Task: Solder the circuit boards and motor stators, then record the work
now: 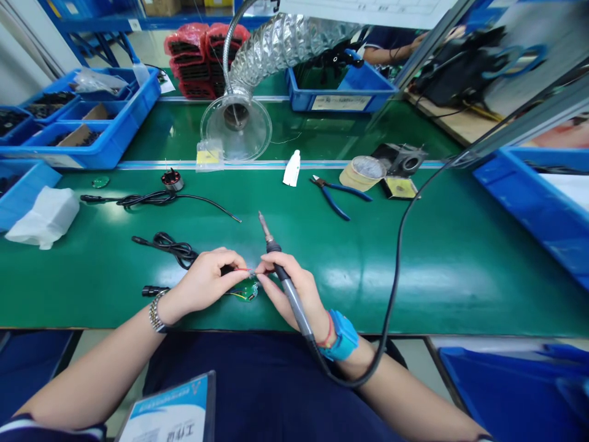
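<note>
My left hand point(207, 279) pinches a thin red wire point(242, 269) at the end of a black cable point(172, 247), just above a small round green circuit board point(247, 292) on the green mat. My right hand point(294, 293) meets it fingertip to fingertip on the same wire. A soldering iron point(276, 258) rests across the right hand, tip pointing up and away, with its black cord point(396, 258) looping off to the right. A blue wrist strap sits on my right wrist.
Another black cable point(151, 199), a small motor point(172, 180), a white bottle point(292, 168), blue-handled cutters point(338, 195), a tape roll point(363, 172) and a fume-extractor funnel point(237, 126) lie farther back. Blue bins point(87, 120) line the left; white cloth point(43, 216) is at left.
</note>
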### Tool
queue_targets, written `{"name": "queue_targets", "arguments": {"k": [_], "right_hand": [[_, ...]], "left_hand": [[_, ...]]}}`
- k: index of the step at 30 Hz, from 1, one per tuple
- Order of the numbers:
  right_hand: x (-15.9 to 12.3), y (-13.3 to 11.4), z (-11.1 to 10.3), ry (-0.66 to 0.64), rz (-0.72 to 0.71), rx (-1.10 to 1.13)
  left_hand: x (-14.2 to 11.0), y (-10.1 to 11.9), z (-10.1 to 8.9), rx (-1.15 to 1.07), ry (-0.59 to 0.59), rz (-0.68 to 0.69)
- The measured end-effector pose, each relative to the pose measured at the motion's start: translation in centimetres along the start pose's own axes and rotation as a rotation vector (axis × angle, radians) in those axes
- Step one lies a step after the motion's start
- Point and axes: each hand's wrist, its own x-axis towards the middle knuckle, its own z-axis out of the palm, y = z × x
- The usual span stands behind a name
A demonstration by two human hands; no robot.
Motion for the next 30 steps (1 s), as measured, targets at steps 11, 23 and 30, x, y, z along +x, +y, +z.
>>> {"name": "queue_targets", "arguments": {"k": [11, 23, 30], "right_hand": [[-3.5, 1.1, -0.5, -0.183, 0.027, -0.033], [-3.6, 1.1, -0.7, -0.189, 0.066, 0.016], [-3.5, 1.3, -4.3, 0.000, 0.100, -0.062]], "left_hand": [[-0.4, -0.7, 2.5, 0.280, -0.087, 0.038], [-0.4, -0.9, 3.4, 0.342, -0.060, -0.003], [-0.3, -0.8, 3.3, 0.307, -0.067, -0.024]]}}
